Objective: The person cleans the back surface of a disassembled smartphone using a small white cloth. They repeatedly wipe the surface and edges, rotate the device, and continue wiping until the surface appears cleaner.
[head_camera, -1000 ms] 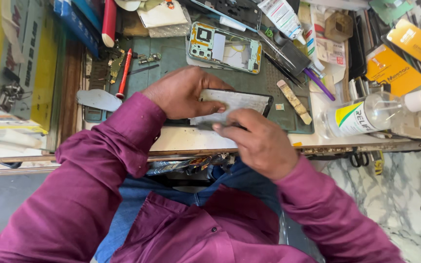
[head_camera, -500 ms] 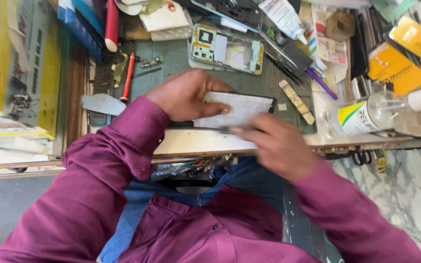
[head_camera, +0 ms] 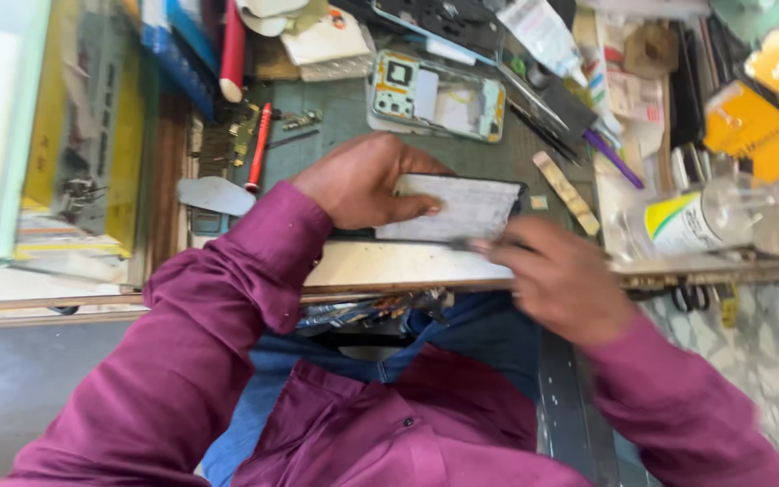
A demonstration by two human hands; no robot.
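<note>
A flat phone screen panel point(head_camera: 462, 206) with a grey back and black rim lies on the green mat point(head_camera: 344, 117). My left hand point(head_camera: 362, 180) presses down on the panel's left end, thumb laid along its near edge. My right hand point(head_camera: 556, 280) is blurred at the panel's near right corner, fingers pinched on a thin dark tool point(head_camera: 466, 243) whose tip touches the panel's edge. Both sleeves are maroon.
An opened phone body point(head_camera: 439, 95) lies further back on the mat. A red-handled screwdriver point(head_camera: 259, 144) and a metal spatula point(head_camera: 214, 194) sit at the left. A clear squeeze bottle point(head_camera: 705, 216), yellow packets point(head_camera: 759, 117) and loose tools crowd the right. The bench edge point(head_camera: 389, 293) runs below my hands.
My right hand has slid to the right along the panel's near edge with the tool. My left hand stays on the panel. The camera has shifted slightly.
</note>
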